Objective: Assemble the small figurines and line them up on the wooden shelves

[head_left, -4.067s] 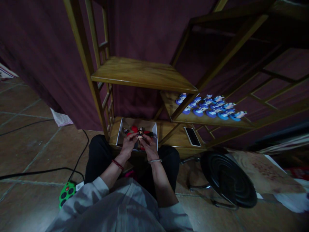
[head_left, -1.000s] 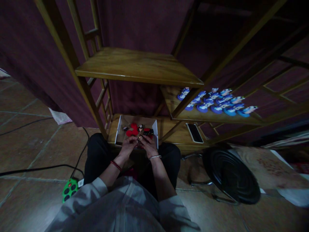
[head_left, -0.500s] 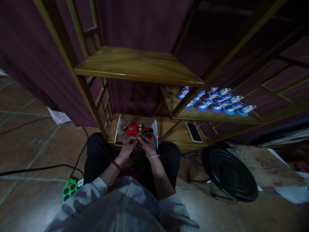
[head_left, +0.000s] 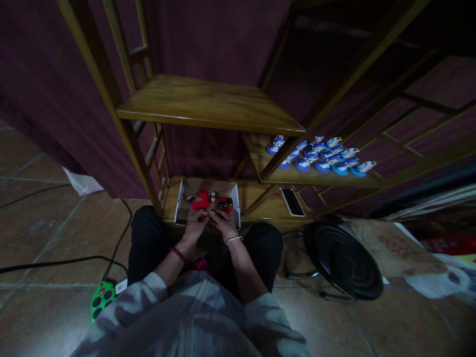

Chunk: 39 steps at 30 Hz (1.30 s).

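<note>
While fingertips (head_left: 217,216) nearly meet, small piece (head_left: 210,214) pinched

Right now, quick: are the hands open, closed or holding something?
Left hand: curled at a small piece; grip can't be told.
Right hand: pinching that piece, too small to identify.

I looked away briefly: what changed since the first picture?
Left hand and right hand have drawn back toward the near edge of the box, uncovering more red pieces; what they hold is too small to tell. The phone and blue figurines stayed put.
</note>
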Available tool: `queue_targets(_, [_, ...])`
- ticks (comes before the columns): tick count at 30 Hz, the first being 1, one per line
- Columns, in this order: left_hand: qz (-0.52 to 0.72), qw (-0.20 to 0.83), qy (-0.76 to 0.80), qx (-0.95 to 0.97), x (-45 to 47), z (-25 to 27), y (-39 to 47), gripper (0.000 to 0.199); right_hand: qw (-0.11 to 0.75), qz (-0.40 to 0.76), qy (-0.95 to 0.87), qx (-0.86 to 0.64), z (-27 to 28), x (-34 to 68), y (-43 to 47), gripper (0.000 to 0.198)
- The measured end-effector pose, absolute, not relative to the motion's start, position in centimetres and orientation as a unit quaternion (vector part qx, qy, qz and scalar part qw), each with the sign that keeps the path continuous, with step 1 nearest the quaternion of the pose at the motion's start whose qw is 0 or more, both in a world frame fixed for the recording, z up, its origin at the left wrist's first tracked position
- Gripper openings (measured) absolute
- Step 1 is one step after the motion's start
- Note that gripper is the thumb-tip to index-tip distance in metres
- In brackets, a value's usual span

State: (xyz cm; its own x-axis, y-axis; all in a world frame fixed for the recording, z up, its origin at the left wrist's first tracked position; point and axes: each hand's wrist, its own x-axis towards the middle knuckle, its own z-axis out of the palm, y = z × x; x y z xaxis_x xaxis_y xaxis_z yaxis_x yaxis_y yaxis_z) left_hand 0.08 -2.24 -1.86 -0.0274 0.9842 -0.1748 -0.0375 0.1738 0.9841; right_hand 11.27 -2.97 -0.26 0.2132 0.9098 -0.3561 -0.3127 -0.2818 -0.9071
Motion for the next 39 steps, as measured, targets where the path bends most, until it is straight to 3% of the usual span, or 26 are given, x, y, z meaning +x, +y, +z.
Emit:
queue_targets(20, [0.446, 0.549, 0.545, 0.45, 0.0, -1.1, -2.9, 0.012, 0.548, 0.551, -0.266, -0.571, -0.7, 11.1, -3.3, 0.049])
queue_targets(39, [0.461, 0.555, 0.546, 0.427, -0.7, -0.9, -2.9, 0.014, 0.496, 0.519, -0.307, -0.624, -0.3, 10.7, -3.0, 0.049])
